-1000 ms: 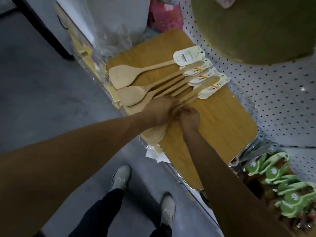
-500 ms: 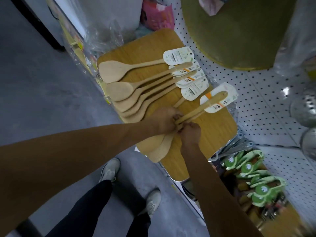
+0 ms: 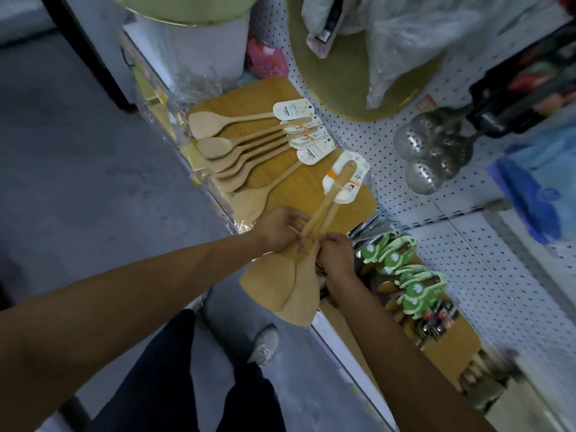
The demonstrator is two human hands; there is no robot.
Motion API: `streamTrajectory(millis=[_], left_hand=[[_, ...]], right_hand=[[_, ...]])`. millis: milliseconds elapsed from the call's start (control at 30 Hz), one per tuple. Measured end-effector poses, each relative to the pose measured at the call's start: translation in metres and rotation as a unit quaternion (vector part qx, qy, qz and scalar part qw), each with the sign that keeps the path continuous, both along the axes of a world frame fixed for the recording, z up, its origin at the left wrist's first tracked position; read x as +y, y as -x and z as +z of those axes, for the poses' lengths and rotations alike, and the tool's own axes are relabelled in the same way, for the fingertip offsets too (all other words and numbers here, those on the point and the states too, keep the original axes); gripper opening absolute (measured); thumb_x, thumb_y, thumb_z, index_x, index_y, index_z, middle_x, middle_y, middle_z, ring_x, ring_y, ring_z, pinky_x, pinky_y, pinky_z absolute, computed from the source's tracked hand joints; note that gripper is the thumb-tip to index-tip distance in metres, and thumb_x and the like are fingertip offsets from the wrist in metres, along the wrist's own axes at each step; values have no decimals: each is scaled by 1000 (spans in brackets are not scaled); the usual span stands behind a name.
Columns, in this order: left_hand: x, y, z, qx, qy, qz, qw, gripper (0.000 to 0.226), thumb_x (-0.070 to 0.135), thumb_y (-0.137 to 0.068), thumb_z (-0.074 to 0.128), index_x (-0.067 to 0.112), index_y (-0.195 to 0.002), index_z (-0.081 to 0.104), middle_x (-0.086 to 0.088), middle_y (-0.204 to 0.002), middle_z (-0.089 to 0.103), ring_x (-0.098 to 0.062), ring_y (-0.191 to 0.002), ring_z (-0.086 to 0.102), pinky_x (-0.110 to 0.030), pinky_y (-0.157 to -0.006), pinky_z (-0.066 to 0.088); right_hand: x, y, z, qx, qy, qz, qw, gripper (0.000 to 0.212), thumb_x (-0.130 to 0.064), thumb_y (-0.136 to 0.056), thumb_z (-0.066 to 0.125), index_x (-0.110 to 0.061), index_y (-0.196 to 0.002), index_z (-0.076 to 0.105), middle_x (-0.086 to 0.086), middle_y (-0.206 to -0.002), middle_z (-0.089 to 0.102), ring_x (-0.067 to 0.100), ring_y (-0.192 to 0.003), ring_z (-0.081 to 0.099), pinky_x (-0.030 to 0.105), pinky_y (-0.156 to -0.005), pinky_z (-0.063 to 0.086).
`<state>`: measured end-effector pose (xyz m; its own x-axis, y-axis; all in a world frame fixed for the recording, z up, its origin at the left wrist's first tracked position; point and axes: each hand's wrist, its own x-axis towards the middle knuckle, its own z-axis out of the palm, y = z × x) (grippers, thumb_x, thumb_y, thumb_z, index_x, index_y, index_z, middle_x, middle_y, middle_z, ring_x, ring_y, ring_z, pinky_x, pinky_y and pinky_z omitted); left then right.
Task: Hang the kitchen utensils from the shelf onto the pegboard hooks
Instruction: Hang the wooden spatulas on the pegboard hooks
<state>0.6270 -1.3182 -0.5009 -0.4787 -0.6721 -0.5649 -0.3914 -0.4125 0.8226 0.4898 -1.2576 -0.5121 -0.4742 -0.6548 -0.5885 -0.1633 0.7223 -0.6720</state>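
You have drawn two wooden spatulas (image 3: 293, 285) away from the fanned row of spatulas (image 3: 237, 154) since a second ago: your left hand (image 3: 277, 229) now pinches both slim handles where they cross, your right hand (image 3: 335, 254) curls its fingers (image 3: 325, 241) round the necks beside it, and the pair sits lifted at the near edge of the bamboo board (image 3: 311, 185) on the shelf. That frees them for the white perforated pegboard (image 3: 389, 169) just behind, though I cannot make out a free hook. The blades are flat, matte pale wood, and a glossy card tag (image 3: 346, 177) caps the handle ends.
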Motion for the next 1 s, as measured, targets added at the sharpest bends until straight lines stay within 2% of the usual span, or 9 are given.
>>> streamTrajectory(millis=[67,200,333,500,633,733,833,933,1000], left_hand=[[31,0,16,23,-21,37,999,38,-19,-85,64,-13,-121,56,-18,-91,49,-10,-47,64,-27,-48,56],[87,3,54,46,-26,79,995,20,0,-89,71,-6,-103,58,-25,-85,62,-15,-51,67,-27,-50,55],[134,16,104,57,-21,59,996,13,5,-92,69,1,-96,57,-2,-63,72,-11,-47,67,-25,-46,56],[174,34,139,44,5,-27,999,14,8,-91,70,9,-89,56,-2,-67,75,-15,-51,67,-33,-56,60],[198,61,163,51,37,-99,993,19,2,-91,68,7,-84,51,-2,-64,74,-12,-46,66,-27,-46,57],[222,79,182,69,57,-155,984,21,-1,-91,67,9,-83,50,-3,-65,74,-12,-47,66,-28,-47,58],[253,96,198,85,71,-203,973,27,-7,-90,65,10,-83,45,-7,-67,73,-12,-51,68,-28,-48,57],[285,117,209,107,114,-259,953,23,-5,-90,66,10,-87,49,-16,-77,72,-15,-61,72,-33,-57,60],[307,130,215,115,138,-277,944,23,-1,-88,70,16,-96,56,-7,-76,74,-22,-70,73,-43,-69,62]], right_hand=[[24,5,17,-12,1,15,1000,29,-8,-88,50,-7,-61,60,26,-67,58,39,-61,56,48,-60,49],[74,22,55,-22,18,40,999,40,-4,-90,54,-19,-53,60,8,-61,57,27,-61,55,42,-63,43],[127,38,95,-21,44,30,998,30,-2,-89,59,-17,-63,59,4,-65,60,20,-63,56,30,-60,41],[188,61,140,-18,53,17,998,21,-4,-85,62,-15,-67,64,13,-82,70,23,-73,62,27,-60,43],[236,82,169,-1,67,-14,998,15,-7,-83,65,-17,-72,67,15,-88,74,29,-79,66,34,-67,49],[278,95,184,22,73,-49,996,13,-7,-82,64,-16,-74,69,9,-79,71,26,-74,62,30,-65,45],[324,104,196,19,105,-86,991,25,-2,-86,54,-18,-68,61,6,-69,68,27,-73,66,34,-66,52],[372,110,216,25,155,-113,981,23,0,-96,46,-12,-89,64,-2,-72,61,5,-61,62,12,-53,46],[405,115,224,21,196,-157,968,22,2,-100,44,1,-112,63,7,-72,61,-1,-46,58,10,-48,44]])
